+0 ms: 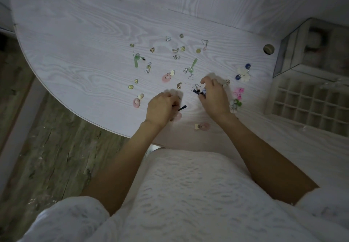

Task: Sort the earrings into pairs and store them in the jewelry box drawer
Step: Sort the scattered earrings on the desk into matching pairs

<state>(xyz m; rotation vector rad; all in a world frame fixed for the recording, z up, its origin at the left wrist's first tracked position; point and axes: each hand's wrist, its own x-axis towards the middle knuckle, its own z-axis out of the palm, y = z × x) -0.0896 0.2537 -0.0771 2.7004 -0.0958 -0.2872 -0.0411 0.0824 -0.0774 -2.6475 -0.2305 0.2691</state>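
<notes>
A white textured garment (188, 194) fills the lower field, with both bare forearms extending over it to the white wood-grain counter (85, 39).

The left hand (160, 107) is closed in a pinch on a dark tassel earring (182, 108), whose tassel projects from the fingertips. A pink piece lies partly under this hand; whether it is also held cannot be determined. The right hand (214, 98) is curled over a matching dark tassel earring (198, 91) with a hook wire and a blue-and-white bead. It appears to grip this item, though the fingertips are hidden and contact is not confirmed.

Unsorted earrings are scattered across the counter: two green drop earrings (136, 60) well apart, pink disc earrings (167, 77) in several spots, and small gold studs (130, 87). Grouped items, including white flower earrings (244, 74), lie at the right.

The jewelry box (309, 53) stands at the right edge. Its gridded drawer (306, 102) lies open in front of it, and its compartments appear empty.

Current step, as judged: matching the two tassel earrings. Storage has not begun.

Next move: bring the two together, confirm the match, then carry the pair right to one drawer compartment. Keep the hook wires clear of neighbouring pieces during the lift.
</notes>
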